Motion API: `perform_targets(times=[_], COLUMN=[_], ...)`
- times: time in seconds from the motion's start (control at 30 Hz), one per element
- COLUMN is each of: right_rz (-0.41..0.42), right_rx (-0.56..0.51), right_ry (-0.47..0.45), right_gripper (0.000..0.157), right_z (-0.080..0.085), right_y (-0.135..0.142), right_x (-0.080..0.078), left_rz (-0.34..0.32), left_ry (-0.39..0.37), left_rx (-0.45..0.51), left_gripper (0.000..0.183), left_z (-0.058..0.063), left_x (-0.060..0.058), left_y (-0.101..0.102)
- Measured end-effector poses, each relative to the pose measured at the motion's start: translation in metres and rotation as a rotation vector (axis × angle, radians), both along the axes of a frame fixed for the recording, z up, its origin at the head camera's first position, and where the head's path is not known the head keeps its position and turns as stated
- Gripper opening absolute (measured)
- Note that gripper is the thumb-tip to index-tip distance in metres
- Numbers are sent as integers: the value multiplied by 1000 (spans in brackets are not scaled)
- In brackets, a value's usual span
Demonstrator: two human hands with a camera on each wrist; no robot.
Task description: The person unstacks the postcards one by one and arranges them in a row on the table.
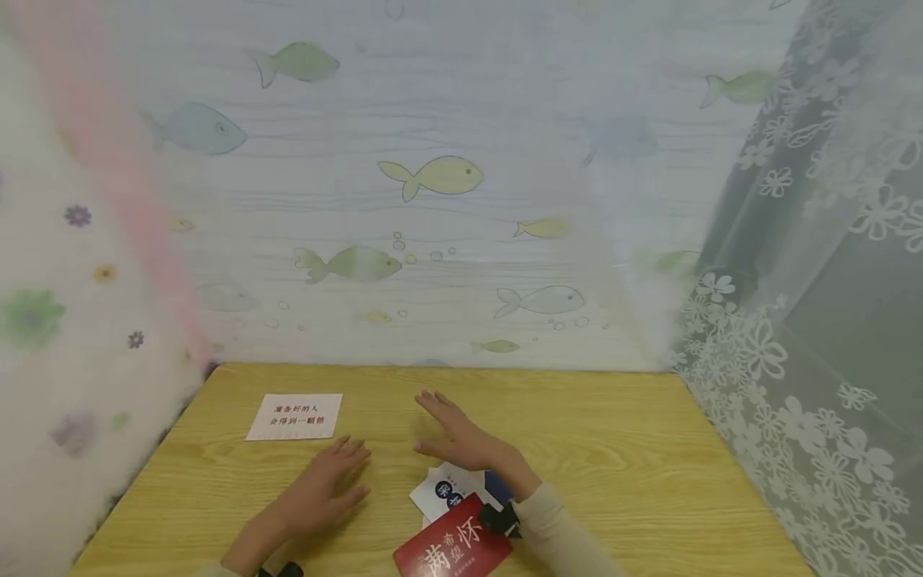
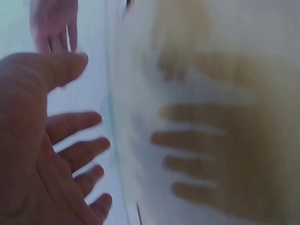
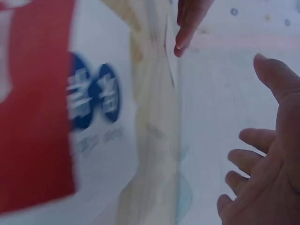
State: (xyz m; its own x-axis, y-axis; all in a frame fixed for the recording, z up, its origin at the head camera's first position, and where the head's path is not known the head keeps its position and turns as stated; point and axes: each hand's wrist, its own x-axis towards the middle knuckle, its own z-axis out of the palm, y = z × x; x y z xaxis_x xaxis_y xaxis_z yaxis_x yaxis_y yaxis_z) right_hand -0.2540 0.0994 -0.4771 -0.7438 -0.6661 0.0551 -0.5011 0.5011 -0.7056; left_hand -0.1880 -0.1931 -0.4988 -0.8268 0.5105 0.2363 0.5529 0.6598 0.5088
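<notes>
Over the left half of the table my left hand [image 1: 324, 489] hovers with its fingers loosely extended and nothing in it. A white card [image 1: 294, 417] printed with Chinese characters lies just beyond its fingertips. My right hand [image 1: 461, 438] is held palm inward, fingers extended, above a small pile of cards. In that pile are a red card [image 1: 454, 545] with white characters, a white card [image 1: 430, 490] with dark blue circles, and a blue piece [image 1: 497, 486] partly hidden under the right wrist. The left wrist view shows the left palm [image 2: 51, 159] facing the other hand, fingers apart.
The wood-grain table [image 1: 613, 449] ends at a pale backdrop [image 1: 447, 104] printed with fish. White lace curtain [image 1: 815, 385] hangs along the right edge, and flower-patterned fabric [image 1: 72, 385] borders the left.
</notes>
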Motion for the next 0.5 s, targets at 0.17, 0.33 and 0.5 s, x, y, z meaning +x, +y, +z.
perform_targets(times=[0.17,0.33,0.5], right_rz=[80,75,56], right_rx=[105,153,191], right_ry=[-28,-84,-64], right_gripper=[84,84,87], right_z=[-8,-16,-19], right_y=[34,59,74], right_x=[24,55,83], left_rz=[-7,-32,-34], left_ry=[8,-101,-92], left_rx=[-79,-105,-203], left_gripper=[57,63,70], left_z=[-4,-7,-12], left_x=[27,41,51], left_y=[27,42,52])
